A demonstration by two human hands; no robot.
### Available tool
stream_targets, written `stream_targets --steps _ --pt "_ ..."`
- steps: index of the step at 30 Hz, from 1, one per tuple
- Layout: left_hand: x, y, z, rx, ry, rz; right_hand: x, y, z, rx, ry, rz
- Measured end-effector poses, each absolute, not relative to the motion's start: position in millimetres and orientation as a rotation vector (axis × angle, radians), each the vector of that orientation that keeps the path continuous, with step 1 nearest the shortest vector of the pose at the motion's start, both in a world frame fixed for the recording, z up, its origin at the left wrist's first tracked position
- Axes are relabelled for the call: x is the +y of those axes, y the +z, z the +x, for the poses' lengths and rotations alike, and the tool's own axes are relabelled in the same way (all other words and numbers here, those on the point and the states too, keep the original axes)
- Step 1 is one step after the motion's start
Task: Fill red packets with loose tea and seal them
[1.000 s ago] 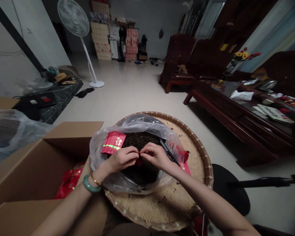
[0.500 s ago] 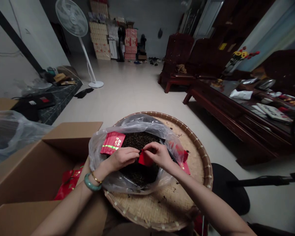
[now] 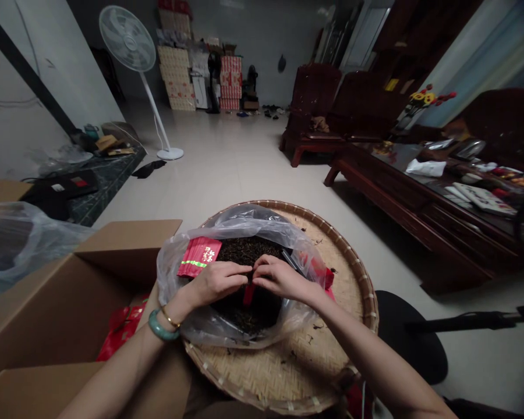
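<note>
Over a clear plastic bag (image 3: 179, 326) of dark, twisted leaves that look like tea (image 3: 244, 249), both hands meet at a small red packet (image 3: 247, 295). My left hand (image 3: 220, 280), wearing a green bangle and a gold one, pinches the packet's upper left edge. Thumb and fingers of my right hand (image 3: 282, 278) are closed on its upper right side. The packet hangs upright and narrow, its top hidden by fingers. A stack of printed red packets (image 3: 199, 256) lies inside the bag beside my left hand.
The bag rests on a round woven bamboo tray (image 3: 332, 372), with more red packets (image 3: 327, 279) at right. An open cardboard box (image 3: 35, 326) with red packets inside stands left. A black round stand base (image 3: 413, 337) is on the floor at right.
My hands have drawn closer together at the red packet. Its broad red face has turned, so only a narrow strip shows below the fingers.
</note>
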State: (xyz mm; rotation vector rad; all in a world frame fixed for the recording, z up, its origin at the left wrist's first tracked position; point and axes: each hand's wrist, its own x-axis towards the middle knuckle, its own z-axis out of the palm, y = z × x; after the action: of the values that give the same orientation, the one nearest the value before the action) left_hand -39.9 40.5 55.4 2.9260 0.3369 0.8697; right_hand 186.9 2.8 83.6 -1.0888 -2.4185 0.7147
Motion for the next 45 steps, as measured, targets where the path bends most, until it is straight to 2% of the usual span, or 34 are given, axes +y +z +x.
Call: stream_targets --steps 5,11,14,16,23,33,38,45 --pt "25.1 70.7 -37.1 0.488 0.697 2.947 1.1 83.8 185.8 -2.475 0.717 -1.239" --pt "12.5 74.2 -28.9 0.816 0.757 2.842 -1.3 87.5 186.0 -2.609 0.477 -1.201" --pt "13.7 75.8 -26.5 0.944 0.775 2.751 -1.1 87.8 183.7 -2.51 0.309 -1.236" --pt "16.2 77.2 -26.1 0.985 0.811 2.726 -1.1 86.8 182.5 -2.438 0.308 -1.211" --pt "24.2 76.3 -30.5 0.667 0.664 2.969 -1.9 71.0 189.5 -2.309 0.677 -1.068" --pt "29.3 66.6 -33.0 0.354 0.787 3.054 -10.4 68.5 201.3 -2.224 0.809 -1.04" --pt "27.1 62.2 -30.0 0.373 0.86 3.071 11.2 45.1 198.2 -1.96 0.609 -1.36" --pt "26.0 55.6 -28.9 0.359 0.977 3.116 33.0 43.2 170.0 -2.472 0.298 -1.685"
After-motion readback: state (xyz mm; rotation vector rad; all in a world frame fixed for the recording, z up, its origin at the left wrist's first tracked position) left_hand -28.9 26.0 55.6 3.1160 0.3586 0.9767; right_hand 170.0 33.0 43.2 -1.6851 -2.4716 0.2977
